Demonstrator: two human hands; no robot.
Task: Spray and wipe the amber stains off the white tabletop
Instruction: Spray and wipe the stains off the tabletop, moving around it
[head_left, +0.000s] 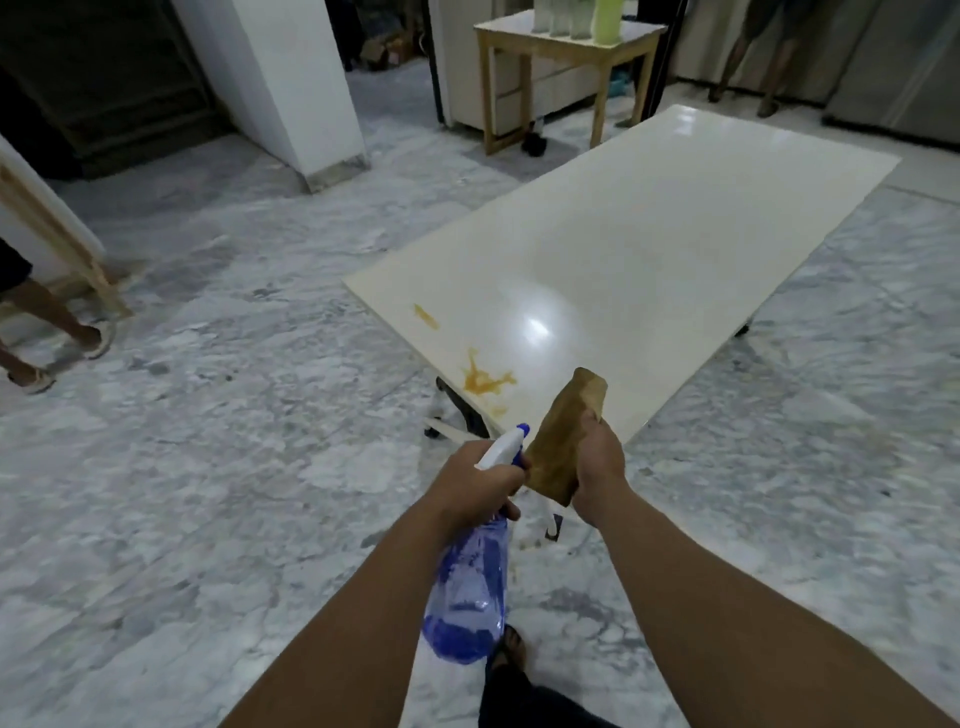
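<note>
While left hand (475, 480) grips spray bottle (470, 587) at neck, right hand (597, 467) clutches brown cloth (563, 431). Bottle probably light, rigid plastic; cloth soft, pliable. Amber stains (483, 376) near tabletop (649, 249) corner, just ahead.

Head-worn camera, looking forward and down, tabletop (649, 249) just ahead

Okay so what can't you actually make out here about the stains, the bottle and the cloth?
Head view only:
- Spray bottle trigger: covered by the left hand.
- Tabletop near corner: behind the brown cloth in the right hand, so any stains there are hidden.
- Bottles on the far side table: cut off by the top edge.
</note>
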